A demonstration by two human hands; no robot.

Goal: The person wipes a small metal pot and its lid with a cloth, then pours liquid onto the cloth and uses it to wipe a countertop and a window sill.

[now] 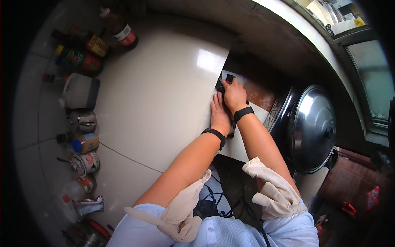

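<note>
My right hand [235,93] is closed over a black object [229,78] with a little red on it, possibly a hand tool; most of it is hidden under the fingers. Beside it, my left hand [219,115] lies with fingers stretched forward along the edge of the pale glossy countertop [160,86]. Its thumb and palm side are hidden, so whether it grips anything is unclear. A dark narrow part shows between the two wrists. Under and to the right of the hands is a white panel [236,146], lower than or beside the countertop edge.
Sauce bottles [125,34], a white container [81,91], a metal pot [83,121] and jars [86,143] line the countertop's left side. On the right stands a large pan with a domed metal lid [314,129]. Black cables [216,200] hang near my waist.
</note>
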